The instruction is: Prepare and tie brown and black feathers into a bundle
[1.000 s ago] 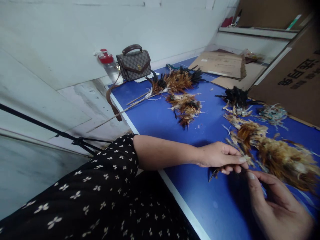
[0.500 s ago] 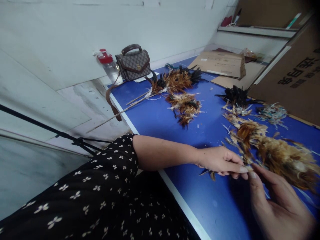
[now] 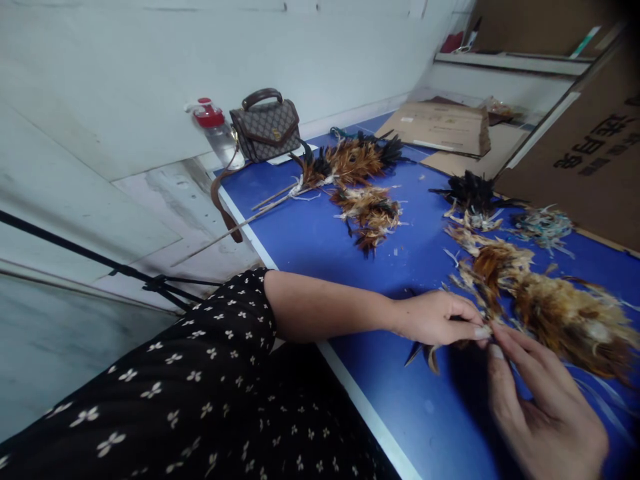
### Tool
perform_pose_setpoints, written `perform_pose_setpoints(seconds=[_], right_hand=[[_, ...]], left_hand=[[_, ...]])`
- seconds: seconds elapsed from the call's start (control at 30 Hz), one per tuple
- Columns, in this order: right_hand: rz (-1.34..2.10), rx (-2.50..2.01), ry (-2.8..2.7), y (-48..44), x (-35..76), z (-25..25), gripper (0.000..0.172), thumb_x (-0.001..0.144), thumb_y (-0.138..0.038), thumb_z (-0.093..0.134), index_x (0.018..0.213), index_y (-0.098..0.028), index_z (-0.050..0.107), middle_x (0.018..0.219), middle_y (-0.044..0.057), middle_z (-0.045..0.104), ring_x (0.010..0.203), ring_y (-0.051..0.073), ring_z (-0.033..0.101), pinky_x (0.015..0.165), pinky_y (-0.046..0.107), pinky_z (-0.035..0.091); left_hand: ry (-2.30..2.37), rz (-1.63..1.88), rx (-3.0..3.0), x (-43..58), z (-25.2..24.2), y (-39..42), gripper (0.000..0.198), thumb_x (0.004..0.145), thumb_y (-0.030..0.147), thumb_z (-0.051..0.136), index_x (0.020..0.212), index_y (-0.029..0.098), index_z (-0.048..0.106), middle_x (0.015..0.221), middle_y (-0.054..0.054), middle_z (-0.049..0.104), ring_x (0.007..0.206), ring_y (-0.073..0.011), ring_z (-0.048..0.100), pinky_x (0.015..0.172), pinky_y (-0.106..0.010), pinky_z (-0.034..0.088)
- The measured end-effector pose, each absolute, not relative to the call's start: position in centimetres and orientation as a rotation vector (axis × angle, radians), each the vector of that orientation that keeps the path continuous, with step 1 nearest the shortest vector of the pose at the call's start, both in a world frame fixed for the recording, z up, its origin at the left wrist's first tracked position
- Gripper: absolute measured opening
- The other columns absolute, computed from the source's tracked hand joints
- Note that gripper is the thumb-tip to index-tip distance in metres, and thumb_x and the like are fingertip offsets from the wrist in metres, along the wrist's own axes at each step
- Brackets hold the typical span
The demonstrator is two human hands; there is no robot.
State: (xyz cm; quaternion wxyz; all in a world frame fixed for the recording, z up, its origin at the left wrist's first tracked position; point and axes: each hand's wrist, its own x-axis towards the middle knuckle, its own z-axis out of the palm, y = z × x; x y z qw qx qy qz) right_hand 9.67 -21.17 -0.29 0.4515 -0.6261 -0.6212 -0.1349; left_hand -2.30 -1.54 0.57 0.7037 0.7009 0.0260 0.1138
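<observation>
Pinching a small bunch of feathers [image 3: 434,351], our left hand [image 3: 436,319] rests low on the blue surface [image 3: 320,233], thumb and fingers closed on the quill ends so the dark tips fan out beneath the palm, toward the surface's near edge. Our right hand [image 3: 543,407] comes up from the near side, its fingers half spread and its fingertips meeting the left hand's at the same bunch; whether it actually grips a feather we cannot tell. Just beyond the two hands, touching the fingertips, lies the long brown feather pile [image 3: 545,300], close enough that single pieces can be drawn from it without reaching. The forearm lies flat across the surface's edge, which looks to us like a way to steady fine finger work.

Farther from the pile, toward the wall, a feather duster on a stick [image 3: 345,163] lies with its stick pointing off the surface's edge, and a smaller loose clump [image 3: 370,213] sits beside it. A black tuft [image 3: 470,190] lies beyond the pile, near the cardboard boxes [image 3: 590,153]. At the wall end stand a patterned handbag [image 3: 267,127] and a red-capped bottle [image 3: 216,130].
</observation>
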Motion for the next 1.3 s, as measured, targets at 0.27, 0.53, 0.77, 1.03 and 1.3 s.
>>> perform_pose_setpoints(seconds=[0.27, 0.53, 0.77, 1.03, 1.3], right_hand=[[-0.126, -1.634, -1.445, -22.2, 11.1, 0.7, 0.038, 0.101, -0.035, 0.085, 0.139, -0.038, 0.087, 0.128, 0.006, 0.085, 0.100, 0.030, 0.083, 0.093, 0.049, 0.070], [-0.138, -1.664, -1.536, -22.6, 12.0, 0.7, 0.007, 0.106, -0.036, 0.079, 0.109, -0.031, 0.083, 0.107, 0.002, 0.082, 0.089, 0.024, 0.080, 0.086, 0.038, 0.063], [-0.150, -1.700, -1.563, -22.3, 11.3, 0.3, 0.009, 0.109, -0.036, 0.074, 0.109, -0.030, 0.080, 0.105, 0.001, 0.081, 0.088, 0.021, 0.077, 0.085, 0.035, 0.057], [-0.232, -1.714, -1.335, -21.9, 9.7, 0.7, 0.038, 0.107, -0.037, 0.079, 0.143, -0.026, 0.084, 0.114, 0.009, 0.083, 0.090, 0.026, 0.077, 0.088, 0.043, 0.058], [-0.232, -1.688, -1.410, -22.0, 9.6, 0.1, 0.034, 0.108, -0.027, 0.076, 0.141, -0.033, 0.084, 0.133, 0.007, 0.083, 0.105, 0.029, 0.081, 0.097, 0.049, 0.064]], left_hand=[[0.037, -0.078, 1.242, -2.4, 0.3, -1.9, 0.035, 0.083, 0.046, 0.104, 0.085, 0.019, 0.081, 0.081, 0.001, 0.077, 0.077, -0.0118, 0.071, 0.081, -0.027, 0.059], [0.126, -0.187, 1.161, -2.5, 0.6, -2.6, 0.035, 0.079, 0.040, 0.106, 0.085, 0.016, 0.081, 0.071, 0.004, 0.070, 0.065, -0.0090, 0.068, 0.066, -0.023, 0.055], [0.184, -0.134, 1.461, -3.7, 2.4, -2.7, 0.020, 0.094, 0.026, 0.092, 0.089, 0.018, 0.074, 0.076, 0.006, 0.067, 0.066, -0.0087, 0.063, 0.060, -0.022, 0.047], [0.145, 0.088, 1.359, -3.1, 1.6, -3.2, 0.018, 0.106, 0.019, 0.077, 0.091, 0.019, 0.067, 0.059, 0.010, 0.053, 0.056, -0.0081, 0.048, 0.060, -0.025, 0.039], [0.183, 0.045, 1.316, -2.9, 1.5, -3.1, 0.021, 0.108, 0.025, 0.078, 0.091, 0.016, 0.069, 0.074, 0.008, 0.066, 0.058, -0.0066, 0.065, 0.067, -0.026, 0.050]])
